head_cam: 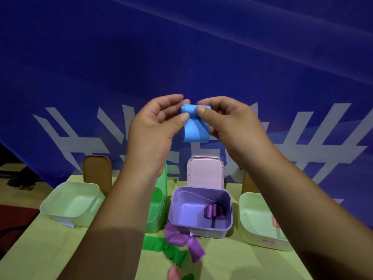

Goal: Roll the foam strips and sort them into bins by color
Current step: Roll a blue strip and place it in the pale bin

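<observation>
At the centre of the frame, held up in the air well above the desk, is a blue foam strip. Its top end is already wound into a tight little roll, and the rest hangs down loose and slightly curved. The left hand pinches the roll's left end between thumb and fingers, and the right hand pinches its right end the same way, so both hands are grasping the strip. I judge the rolling of this piece to be about a third done, with the hanging tail still to wind in.

Below it, in the lower middle of the frame, a purple bin holds several finished purple rolls in its right half, with a pink lid standing upright just behind it. At the lower right, a pale green bin has something pink-orange inside, partly hidden by the right arm. A green bin is mostly hidden behind the left arm, and another pale green bin sits at the lower left with a brown lid upright behind it.

Work remains: on the desk in front of the bins lie an unrolled purple strip, a green strip and, at the bottom edge, a pink strip. Which bin is meant for blue I cannot tell.
</observation>
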{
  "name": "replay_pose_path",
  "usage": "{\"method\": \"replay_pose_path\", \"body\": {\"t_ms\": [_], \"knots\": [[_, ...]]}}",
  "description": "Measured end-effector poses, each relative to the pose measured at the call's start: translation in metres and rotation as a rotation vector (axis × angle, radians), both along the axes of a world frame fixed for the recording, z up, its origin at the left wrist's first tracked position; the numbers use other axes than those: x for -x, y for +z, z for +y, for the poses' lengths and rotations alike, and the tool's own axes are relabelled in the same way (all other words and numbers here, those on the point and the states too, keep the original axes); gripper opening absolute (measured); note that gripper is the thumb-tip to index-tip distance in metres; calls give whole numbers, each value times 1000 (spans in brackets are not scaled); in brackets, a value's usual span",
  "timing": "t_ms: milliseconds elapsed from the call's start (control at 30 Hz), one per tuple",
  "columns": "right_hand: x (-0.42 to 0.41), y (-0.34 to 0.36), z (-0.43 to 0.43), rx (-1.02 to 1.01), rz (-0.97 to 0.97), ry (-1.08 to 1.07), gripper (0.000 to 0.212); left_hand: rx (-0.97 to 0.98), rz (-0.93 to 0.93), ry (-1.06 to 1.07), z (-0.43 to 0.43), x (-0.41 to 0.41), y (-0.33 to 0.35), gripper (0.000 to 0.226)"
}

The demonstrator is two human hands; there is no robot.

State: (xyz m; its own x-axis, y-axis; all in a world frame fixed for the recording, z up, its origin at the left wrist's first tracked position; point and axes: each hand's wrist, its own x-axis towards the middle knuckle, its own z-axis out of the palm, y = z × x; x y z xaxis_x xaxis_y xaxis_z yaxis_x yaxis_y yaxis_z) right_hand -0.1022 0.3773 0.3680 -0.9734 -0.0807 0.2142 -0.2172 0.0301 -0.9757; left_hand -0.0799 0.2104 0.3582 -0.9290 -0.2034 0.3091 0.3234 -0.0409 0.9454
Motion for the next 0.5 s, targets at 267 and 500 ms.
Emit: {"method": "replay_pose_path", "body": {"t_ms": [267,500], "knots": [[1,-1,-2,-44,55,-16,17,-108,-163,-48,1,-3,0,22],[-1,-6,-5,-71,89,19,22,-60,-202,-25,4,0,-8,23]]}}
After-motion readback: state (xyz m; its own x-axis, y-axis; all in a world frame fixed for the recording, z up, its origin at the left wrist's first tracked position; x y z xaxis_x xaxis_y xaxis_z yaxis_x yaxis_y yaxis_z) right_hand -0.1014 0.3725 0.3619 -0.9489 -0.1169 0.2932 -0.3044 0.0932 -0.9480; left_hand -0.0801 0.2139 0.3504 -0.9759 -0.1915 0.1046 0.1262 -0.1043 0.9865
